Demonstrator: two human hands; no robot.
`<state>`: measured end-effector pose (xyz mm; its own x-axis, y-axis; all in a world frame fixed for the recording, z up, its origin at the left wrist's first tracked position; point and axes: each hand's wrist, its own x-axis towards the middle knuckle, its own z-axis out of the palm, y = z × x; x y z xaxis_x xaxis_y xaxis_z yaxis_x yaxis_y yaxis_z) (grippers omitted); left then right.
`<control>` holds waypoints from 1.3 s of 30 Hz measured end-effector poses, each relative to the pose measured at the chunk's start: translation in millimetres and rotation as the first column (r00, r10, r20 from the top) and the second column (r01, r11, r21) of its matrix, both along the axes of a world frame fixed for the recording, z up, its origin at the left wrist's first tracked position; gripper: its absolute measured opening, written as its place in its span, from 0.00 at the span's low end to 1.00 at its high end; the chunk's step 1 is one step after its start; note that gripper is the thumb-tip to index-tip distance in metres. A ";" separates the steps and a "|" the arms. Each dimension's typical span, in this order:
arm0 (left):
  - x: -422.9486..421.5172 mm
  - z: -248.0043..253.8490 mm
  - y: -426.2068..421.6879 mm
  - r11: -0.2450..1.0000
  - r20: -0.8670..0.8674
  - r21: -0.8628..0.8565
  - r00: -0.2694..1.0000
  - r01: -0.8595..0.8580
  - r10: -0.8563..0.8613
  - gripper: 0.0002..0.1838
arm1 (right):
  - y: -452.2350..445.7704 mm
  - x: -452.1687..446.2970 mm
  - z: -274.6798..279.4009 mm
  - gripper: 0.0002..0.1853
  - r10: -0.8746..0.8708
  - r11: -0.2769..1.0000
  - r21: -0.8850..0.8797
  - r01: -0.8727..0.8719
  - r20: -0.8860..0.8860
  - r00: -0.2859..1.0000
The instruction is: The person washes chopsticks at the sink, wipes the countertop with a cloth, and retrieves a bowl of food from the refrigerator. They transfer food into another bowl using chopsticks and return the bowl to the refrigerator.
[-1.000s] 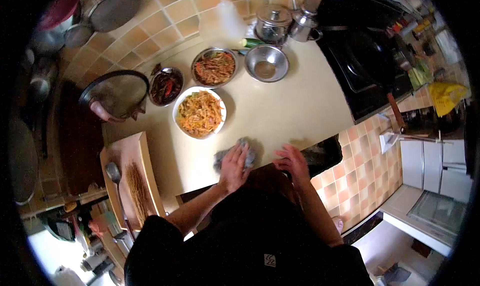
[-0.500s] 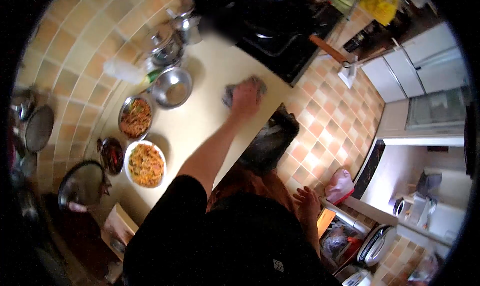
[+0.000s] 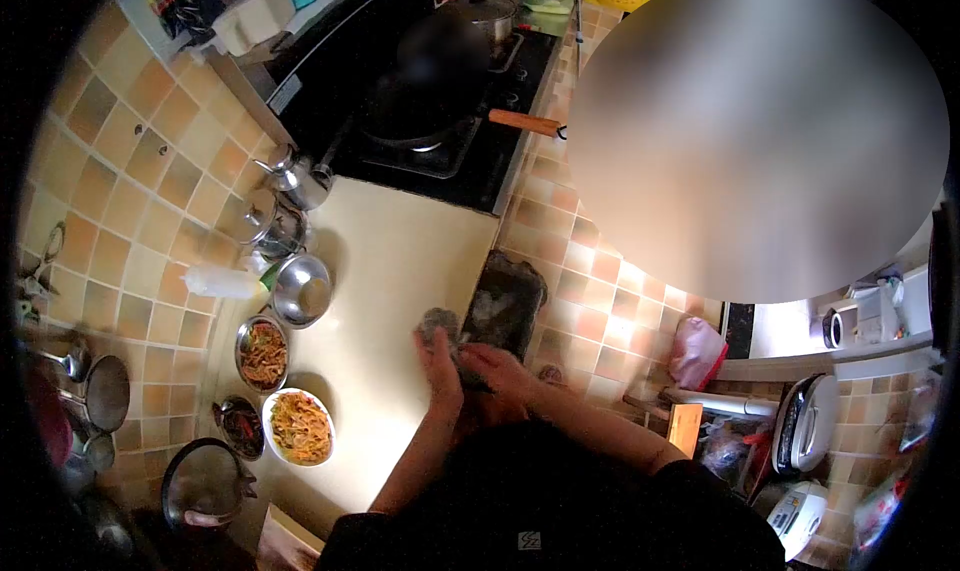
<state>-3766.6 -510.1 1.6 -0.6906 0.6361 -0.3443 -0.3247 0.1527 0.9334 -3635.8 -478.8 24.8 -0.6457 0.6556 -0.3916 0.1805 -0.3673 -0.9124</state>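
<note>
A grey cloth (image 3: 440,323) is bunched up at the counter's front edge, between my two hands. My left hand (image 3: 438,364) has its fingers against the cloth from the left side. On the right, my right hand (image 3: 492,365) reaches in and its fingertips meet the cloth's lower right side. A black bin (image 3: 505,306) stands just beyond my right hand, below the edge of the cream counter (image 3: 385,241).
Along the wall stand a steel bowl (image 3: 301,291), a dish of shredded food (image 3: 262,354), a white bowl of noodle-like food (image 3: 299,427) and a steel pot (image 3: 272,223). A wok with a wooden handle (image 3: 525,122) sits on the black stove (image 3: 465,186).
My left hand has drawn the cloth back from near the stove end to the counter's front edge. My right hand has come up from low on the right to meet it. The view has turned.
</note>
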 end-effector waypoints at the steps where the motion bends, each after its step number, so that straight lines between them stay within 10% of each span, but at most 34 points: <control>1: -9.8 14.0 -1.1 0.996 -0.015 0.065 0.998 -0.062 0.063 0.29 | -5.1 -13.8 6.4 0.21 0.065 0.993 0.099 -0.062 -0.026 0.998; 6: -76.5 77.5 -9.1 0.944 -0.096 0.280 0.973 -0.177 0.211 0.20 | -12.3 -4.9 35.2 0.19 0.158 0.969 0.211 -0.129 -0.130 0.979; 8: -128.4 21.9 -19.3 0.987 -0.542 -0.083 0.825 0.137 -0.160 0.23 | -12.5 15.9 15.2 0.20 0.109 0.970 0.218 -0.105 -0.006 0.994; 10: -141.8 26.2 -21.4 0.767 -0.679 -0.596 0.361 0.239 -0.640 0.30 | -15.8 50.8 2.7 0.21 0.074 0.944 0.298 -0.142 0.228 0.971; 13: -103.4 36.5 -47.6 0.807 -0.784 -0.590 0.218 0.032 -0.582 0.31 | -14.7 133.3 7.7 0.24 -0.004 0.802 0.483 -0.351 0.592 0.806; 14: -102.5 33.9 -51.7 0.884 -0.809 -0.462 0.378 0.062 -0.450 0.31 | -14.5 154.5 2.8 0.22 0.021 0.801 0.396 -0.448 0.730 0.683; 17: -53.1 60.1 -27.3 0.962 -0.924 -0.265 0.269 0.063 -0.272 0.29 | -26.6 262.4 -49.6 0.18 0.099 0.894 0.030 -0.448 0.960 0.261; 21: 25.9 49.1 21.9 0.971 -0.717 -0.097 0.661 0.216 -0.219 0.28 | -78.6 393.6 -251.2 0.14 -0.085 0.971 0.203 -0.130 0.791 0.606; 24: 107.8 53.7 92.8 0.865 -0.519 -0.299 0.692 0.403 -0.502 0.25 | 15.2 398.2 -198.9 0.16 -0.010 0.972 0.136 -0.193 0.841 0.541; 27: 216.0 66.6 174.9 0.519 -0.508 -0.455 0.267 0.723 -0.819 0.26 | 118.3 415.6 -69.5 0.18 0.091 0.976 -0.170 0.137 0.887 0.452; 30: 303.2 69.5 234.1 0.150 -0.539 -0.775 -0.517 0.614 -0.665 0.28 | 148.4 474.1 -56.0 0.20 -0.034 0.995 0.089 -0.052 0.761 0.648; 31: 322.3 60.5 257.3 0.066 -0.506 -0.750 -0.506 0.659 -0.698 0.29 | 158.8 493.5 -56.6 0.22 -0.094 0.951 0.281 -0.131 0.663 0.743; 33: 355.3 50.2 306.5 -0.114 -0.407 -0.687 -0.510 0.717 -0.758 0.31 | 186.7 524.6 -35.4 0.25 -0.239 0.970 0.129 0.207 0.328 0.914; 34: 378.9 52.6 322.0 -0.132 -0.182 -0.454 -0.237 0.881 -0.954 0.32 | 198.2 537.7 -33.7 0.27 -0.335 0.941 0.003 0.338 0.122 0.934; 38: 456.5 49.3 382.7 0.102 0.447 0.319 -0.055 0.942 -0.893 0.29 | 216.0 614.5 -48.6 0.28 -0.709 0.706 -0.458 0.541 -0.442 0.550; 39: 466.8 34.5 389.9 -0.128 0.184 -0.091 -0.109 0.988 -0.977 0.30 | 216.3 630.2 -82.0 0.25 -0.783 0.621 -0.556 0.552 -0.469 0.409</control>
